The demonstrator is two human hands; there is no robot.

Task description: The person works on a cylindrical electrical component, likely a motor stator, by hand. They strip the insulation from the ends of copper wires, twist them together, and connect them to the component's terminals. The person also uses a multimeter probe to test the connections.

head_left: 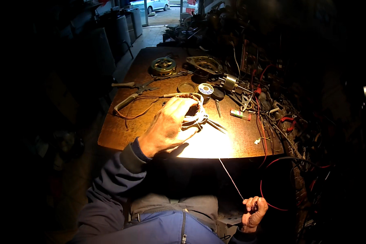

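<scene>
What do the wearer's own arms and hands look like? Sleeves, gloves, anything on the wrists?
Both hands are bare, no gloves. The left hand meets a slate-blue left sleeve with a thick grey-brown cuff and a dark blue inner edge. By the right hand only a dark right sleeve end shows, mostly in shadow. No watch is visible.

The tabletop [130, 134] looks like worn wood with a slight sheen; the round housing [163, 65] is brassy-looking metal, the cylinder [230, 82] smooth, shiny silvery metal; the string [231, 177] seems matt fibre, the sleeve [110, 188] matt cloth, the red handles [288, 119] smooth plastic
</scene>
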